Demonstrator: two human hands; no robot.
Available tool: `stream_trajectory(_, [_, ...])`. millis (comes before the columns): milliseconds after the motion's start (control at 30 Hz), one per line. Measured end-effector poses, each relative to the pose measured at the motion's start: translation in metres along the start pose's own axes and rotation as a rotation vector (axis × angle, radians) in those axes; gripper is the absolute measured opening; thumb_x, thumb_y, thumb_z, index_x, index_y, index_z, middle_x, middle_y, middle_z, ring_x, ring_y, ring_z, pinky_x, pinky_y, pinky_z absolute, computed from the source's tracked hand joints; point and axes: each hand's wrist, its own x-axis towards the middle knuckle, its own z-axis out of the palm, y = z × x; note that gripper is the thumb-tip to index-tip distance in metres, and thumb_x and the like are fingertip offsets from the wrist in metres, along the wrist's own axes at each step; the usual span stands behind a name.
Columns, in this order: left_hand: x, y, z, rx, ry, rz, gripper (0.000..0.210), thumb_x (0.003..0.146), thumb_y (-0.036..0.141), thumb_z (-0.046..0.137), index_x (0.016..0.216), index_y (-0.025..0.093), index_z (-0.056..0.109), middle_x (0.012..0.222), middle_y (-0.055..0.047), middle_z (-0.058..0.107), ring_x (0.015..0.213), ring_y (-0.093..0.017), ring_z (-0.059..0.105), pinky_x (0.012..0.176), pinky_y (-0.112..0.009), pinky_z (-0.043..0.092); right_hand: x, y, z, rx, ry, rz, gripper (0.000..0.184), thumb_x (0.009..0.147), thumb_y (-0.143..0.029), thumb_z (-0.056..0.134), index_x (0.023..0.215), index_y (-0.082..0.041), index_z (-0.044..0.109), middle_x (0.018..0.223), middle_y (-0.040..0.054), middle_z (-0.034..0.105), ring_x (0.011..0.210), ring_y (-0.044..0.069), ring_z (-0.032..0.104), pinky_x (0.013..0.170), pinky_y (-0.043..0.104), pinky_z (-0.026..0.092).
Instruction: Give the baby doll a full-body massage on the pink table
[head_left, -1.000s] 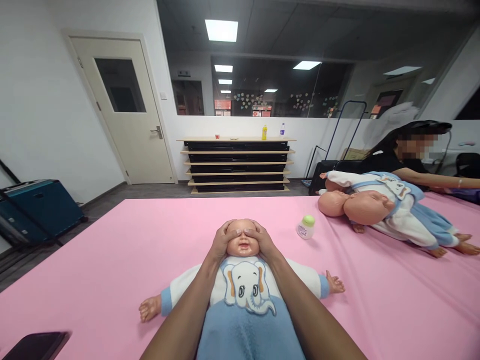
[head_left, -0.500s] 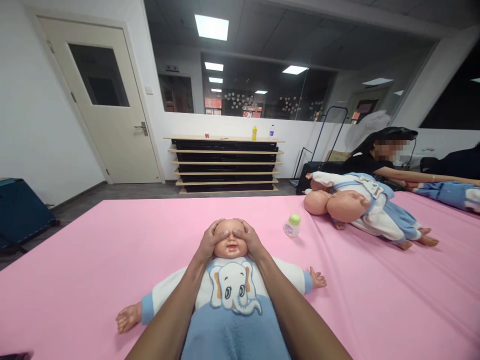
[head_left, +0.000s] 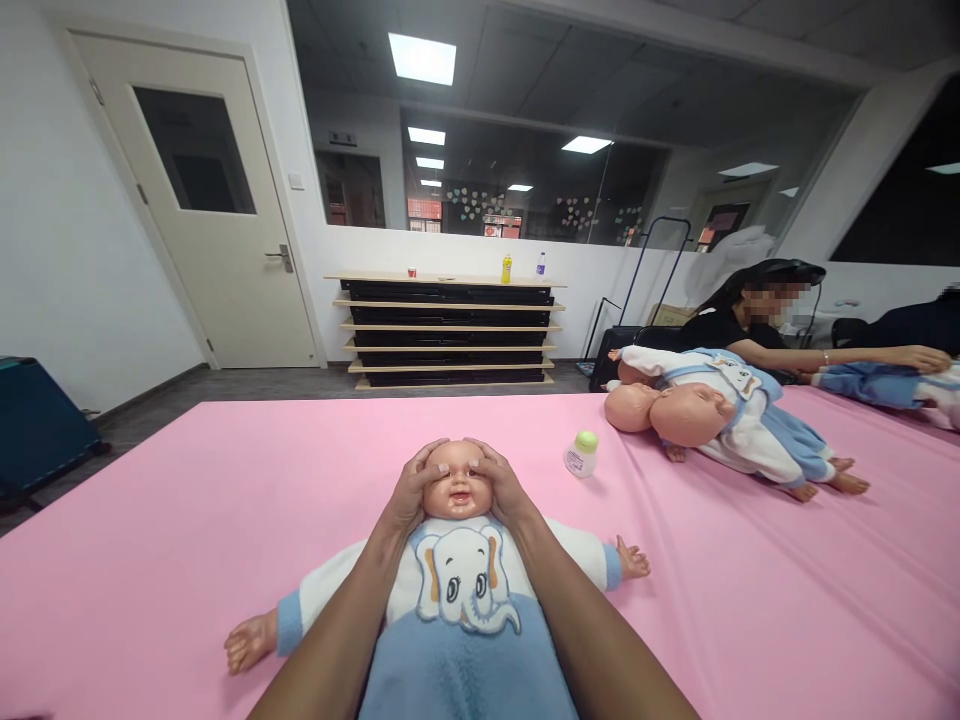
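A baby doll in a blue and white outfit with an elephant on its chest lies face up, arms spread, its feet out of view. My left hand cups one side of its head, the thumb lying by the eye. On the other side, my right hand holds the head the same way, thumb across the brow and eye area. Both sets of fingers wrap around the sides of the head, and the nose and mouth show between the thumbs. To the right of the head stands a small white jar with a green lid.
Pink cloth covers the table. At right lie more baby dolls, and beyond them a person in black reaches over another doll. Behind the table are stacked boards with two bottles on top, a trolley and a door.
My thumbs have slid apart, outward from the middle of the doll's face, so more of its eyes and nose shows. The co-worker's hand at right has moved into view over the other doll.
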Motion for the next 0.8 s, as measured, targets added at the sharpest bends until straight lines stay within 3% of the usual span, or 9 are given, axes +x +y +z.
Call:
stream_trajectory(100, [0.0017,-0.002,-0.001,0.054,0.002,0.032,0.054,0.07,0.036,0.077,0.119,0.016,0.064,0.116,-0.011,0.065,0.106,-0.028,0.062,0.092,-0.038,0.049,0.0008,0.0028,-0.0008,-0.028,0.011,-0.019,0.05,0.069,-0.03,0.077,0.116,-0.018,0.064,0.111,0.0064,0.068,0.101,0.024,0.062,0.088,0.034,0.049])
stream_trajectory(300, [0.0049,-0.0045,-0.0027,0.206,0.032,0.062,0.058,0.066,0.032,0.082,0.118,0.017,0.064,0.117,-0.01,0.064,0.106,-0.028,0.061,0.09,-0.038,0.05,0.0029,0.0059,-0.0011,-0.134,0.035,0.001,0.054,0.066,-0.033,0.083,0.115,-0.019,0.063,0.11,0.0062,0.067,0.1,0.025,0.063,0.088,0.037,0.05])
stream_trajectory(800, [-0.0002,-0.0003,-0.0004,0.007,-0.004,0.003,0.048,0.068,0.024,0.074,0.115,0.017,0.065,0.111,-0.008,0.067,0.102,-0.025,0.062,0.087,-0.033,0.048,0.0,0.0004,0.0002,-0.022,-0.002,-0.008,0.043,0.069,-0.031,0.071,0.11,-0.018,0.067,0.108,0.0061,0.068,0.101,0.025,0.061,0.09,0.036,0.048])
